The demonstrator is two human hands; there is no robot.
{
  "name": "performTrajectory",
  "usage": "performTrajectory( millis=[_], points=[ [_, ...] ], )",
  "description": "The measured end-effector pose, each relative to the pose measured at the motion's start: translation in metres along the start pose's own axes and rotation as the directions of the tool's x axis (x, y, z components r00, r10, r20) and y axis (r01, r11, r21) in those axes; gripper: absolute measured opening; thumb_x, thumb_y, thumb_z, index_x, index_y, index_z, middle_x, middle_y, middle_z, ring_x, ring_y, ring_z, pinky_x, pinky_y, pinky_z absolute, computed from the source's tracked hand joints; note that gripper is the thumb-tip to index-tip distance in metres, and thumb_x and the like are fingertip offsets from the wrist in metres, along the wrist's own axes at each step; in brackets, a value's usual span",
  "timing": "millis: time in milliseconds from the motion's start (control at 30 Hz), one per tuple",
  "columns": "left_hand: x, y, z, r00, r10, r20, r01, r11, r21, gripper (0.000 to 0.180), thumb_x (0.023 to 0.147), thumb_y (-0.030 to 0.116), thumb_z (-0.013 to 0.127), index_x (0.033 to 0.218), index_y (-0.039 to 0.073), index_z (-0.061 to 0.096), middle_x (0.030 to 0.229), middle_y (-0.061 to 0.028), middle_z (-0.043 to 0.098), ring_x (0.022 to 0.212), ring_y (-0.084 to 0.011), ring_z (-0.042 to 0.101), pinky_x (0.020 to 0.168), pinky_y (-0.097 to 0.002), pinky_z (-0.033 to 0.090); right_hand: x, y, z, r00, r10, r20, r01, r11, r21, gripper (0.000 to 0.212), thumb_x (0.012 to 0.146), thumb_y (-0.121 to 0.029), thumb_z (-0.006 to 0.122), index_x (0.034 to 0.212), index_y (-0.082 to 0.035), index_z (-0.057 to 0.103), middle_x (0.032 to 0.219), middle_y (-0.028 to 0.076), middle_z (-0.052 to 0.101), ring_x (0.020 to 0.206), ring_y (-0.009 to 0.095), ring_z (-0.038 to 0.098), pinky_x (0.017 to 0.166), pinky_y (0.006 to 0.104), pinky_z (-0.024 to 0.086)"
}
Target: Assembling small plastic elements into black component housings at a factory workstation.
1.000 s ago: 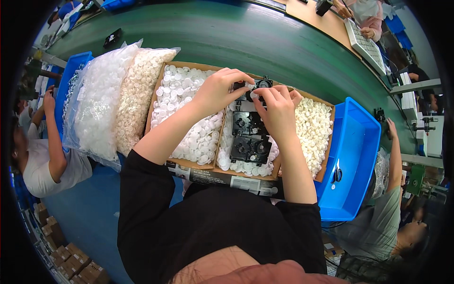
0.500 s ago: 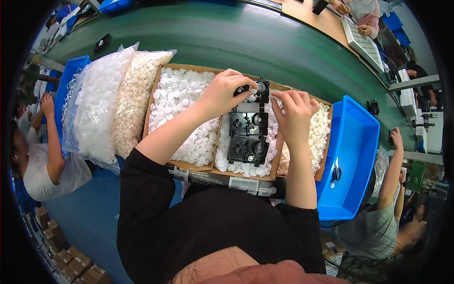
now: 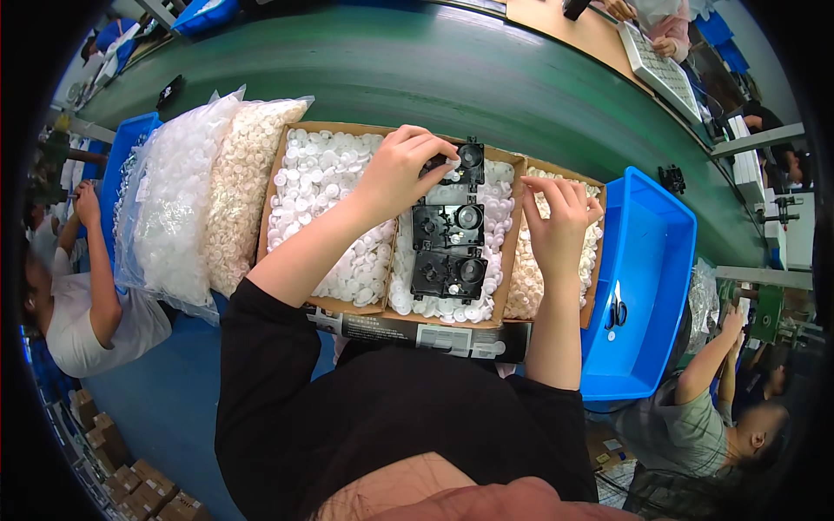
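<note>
Three black plastic housings stand in a column over the middle box of white parts: a top housing [image 3: 470,163], a middle housing [image 3: 447,227] and a bottom housing [image 3: 448,275]. My left hand [image 3: 404,174] is at the top one, its thumb and fingertips pinching a small white round plastic part [image 3: 453,163] at that housing's left side. My right hand [image 3: 560,217] hovers over the box of cream-coloured small parts [image 3: 530,282], apart from the housings. Its thumb and index finger are bent, tips slightly apart, with nothing visible between them.
White discs fill the left cardboard box [image 3: 321,169]. Clear bags of white parts [image 3: 178,191] and cream parts [image 3: 248,191] lie left of it. Scissors [image 3: 616,313] lie in the blue bin [image 3: 673,286] at right. Beyond runs a green conveyor belt [image 3: 365,65]; co-workers sit around.
My right hand has moved right, away from the top housing to above the cream parts. My left hand stays by the top housing, having shifted slightly left.
</note>
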State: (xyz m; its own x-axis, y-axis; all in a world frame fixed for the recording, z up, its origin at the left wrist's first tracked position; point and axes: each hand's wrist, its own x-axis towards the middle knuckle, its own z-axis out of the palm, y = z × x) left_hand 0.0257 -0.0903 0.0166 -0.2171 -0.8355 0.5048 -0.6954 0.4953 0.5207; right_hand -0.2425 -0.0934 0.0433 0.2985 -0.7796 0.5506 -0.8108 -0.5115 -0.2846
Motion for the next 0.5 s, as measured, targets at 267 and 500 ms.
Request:
performTrajectory(
  millis=[267,500],
  points=[
    [0.003,0.001,-0.002,0.996,-0.078,0.041,0.079,0.997,-0.014,0.015,0.089,0.014,0.079,0.101,0.007,0.072,0.110,-0.0050,0.073,0.116,-0.0291,0.062,0.102,-0.0422,0.050,-0.005,0.004,-0.003,1.000,0.020,0.002,-0.020,1.000,0.011,0.010,0.088,-0.019,0.082,0.097,-0.019,0.077,0.095,-0.004,0.072,0.099,0.019,0.062,0.095,0.0421,0.032],
    [-0.001,0.002,-0.007,0.995,-0.017,0.094,0.014,0.999,0.032,0.038,0.084,0.016,0.083,0.117,0.010,0.067,0.127,-0.0081,0.065,0.125,-0.0321,0.057,0.109,-0.0458,0.047,-0.005,0.018,-0.003,0.998,0.060,0.034,-0.057,0.994,-0.094,0.008,0.091,-0.019,0.078,0.099,-0.018,0.076,0.096,-0.002,0.071,0.101,0.020,0.061,0.095,0.0445,0.032]
  ],
)
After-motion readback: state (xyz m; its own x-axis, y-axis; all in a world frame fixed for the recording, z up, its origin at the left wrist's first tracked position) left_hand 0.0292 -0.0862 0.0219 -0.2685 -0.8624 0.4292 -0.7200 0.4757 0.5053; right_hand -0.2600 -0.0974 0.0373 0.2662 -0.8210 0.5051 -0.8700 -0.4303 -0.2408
